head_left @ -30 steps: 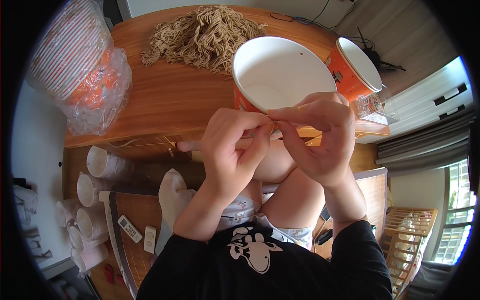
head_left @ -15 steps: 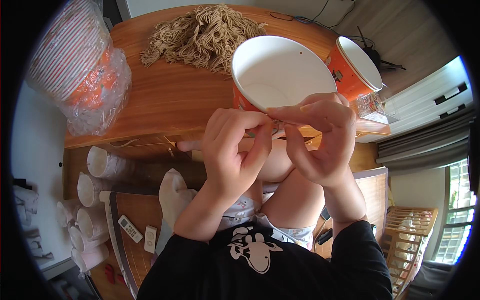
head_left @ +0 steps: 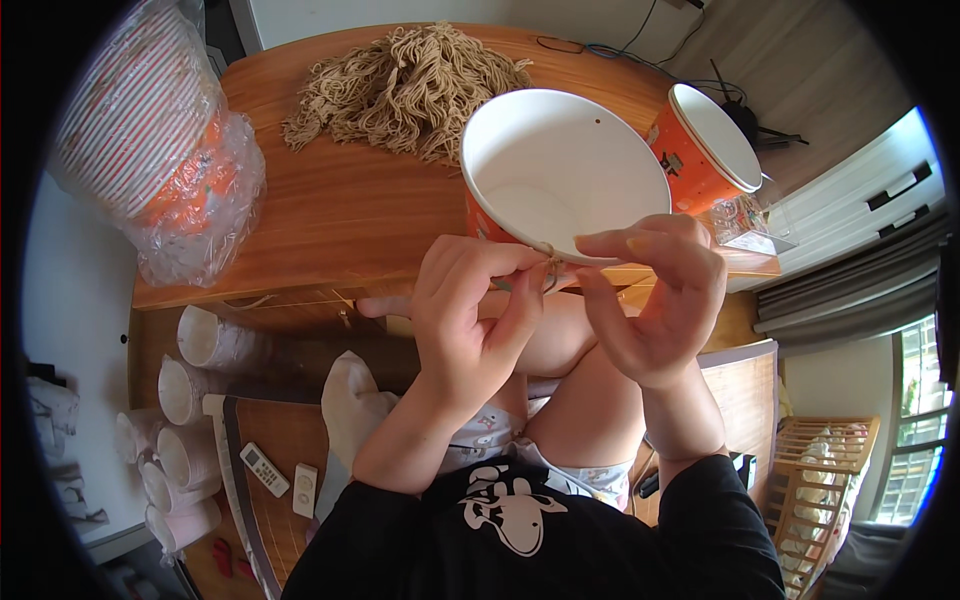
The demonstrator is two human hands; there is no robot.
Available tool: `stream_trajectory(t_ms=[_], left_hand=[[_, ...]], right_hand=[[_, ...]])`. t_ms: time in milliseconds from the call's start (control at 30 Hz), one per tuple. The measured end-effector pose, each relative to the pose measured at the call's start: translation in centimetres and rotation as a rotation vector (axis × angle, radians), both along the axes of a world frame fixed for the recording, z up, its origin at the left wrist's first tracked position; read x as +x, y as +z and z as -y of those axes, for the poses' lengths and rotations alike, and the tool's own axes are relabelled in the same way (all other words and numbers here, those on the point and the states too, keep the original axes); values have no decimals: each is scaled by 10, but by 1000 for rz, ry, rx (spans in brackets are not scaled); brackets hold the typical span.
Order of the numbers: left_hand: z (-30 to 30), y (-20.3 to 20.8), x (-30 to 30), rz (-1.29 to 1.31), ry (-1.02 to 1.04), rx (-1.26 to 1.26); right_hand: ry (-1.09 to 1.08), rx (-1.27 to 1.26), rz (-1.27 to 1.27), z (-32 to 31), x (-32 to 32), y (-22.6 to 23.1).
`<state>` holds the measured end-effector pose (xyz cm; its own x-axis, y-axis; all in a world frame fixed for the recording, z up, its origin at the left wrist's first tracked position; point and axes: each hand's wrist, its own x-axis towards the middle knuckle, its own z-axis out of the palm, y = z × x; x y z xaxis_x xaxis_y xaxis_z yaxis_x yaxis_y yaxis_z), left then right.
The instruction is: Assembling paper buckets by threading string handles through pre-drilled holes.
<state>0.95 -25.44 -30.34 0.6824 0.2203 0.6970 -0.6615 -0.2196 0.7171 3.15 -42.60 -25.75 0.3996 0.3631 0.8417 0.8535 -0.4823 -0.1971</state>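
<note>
A large paper bucket point(head_left: 560, 170), white inside and orange outside, stands tilted at the table's near edge. A small hole shows in its far wall, just under the rim. At the near rim a loop of tan cord point(head_left: 551, 266) goes over the edge. My left hand point(head_left: 470, 310) pinches this cord between thumb and forefinger, against the bucket's rim. Just right of the cord, my right hand point(head_left: 660, 295) is open, thumb and forefinger apart, with nothing seen between them. A heap of tan cords point(head_left: 410, 90) lies behind the bucket.
Another orange paper bucket point(head_left: 705, 150) stands at the right, beside a clear plastic box point(head_left: 750, 228). A bagged stack of buckets point(head_left: 160, 150) is at the left on the wooden table point(head_left: 330, 220). Below are white tubs point(head_left: 190, 455), a remote control point(head_left: 264, 470) and a wooden crate point(head_left: 820, 470).
My right hand has drawn away from the cord to the right, and its fingers have parted. My left hand keeps its pinch. The whole view has shifted slightly.
</note>
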Motion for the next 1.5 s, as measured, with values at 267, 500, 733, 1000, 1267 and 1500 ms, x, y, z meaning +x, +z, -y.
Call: stream_trajectory(t_ms=[267, 500, 733, 1000, 1267, 1500], left_hand=[[0, 1, 1, 34, 3, 26], [-1, 0, 2, 73, 14, 49], [0, -2, 3, 29, 2, 29], [5, -8, 6, 110, 34, -105], [-11, 0, 16, 297, 211, 321], [-13, 2, 17, 331, 261, 388]], right_hand=[[-1, -118, -37, -9, -9, 6], [-23, 121, -85, -19, -6, -3], [14, 102, -132, -15, -5, 0], [66, 73, -165, -14, -13, 2], [-82, 178, -112, -23, -27, -9], [-172, 209, -125, -21, -41, -13]])
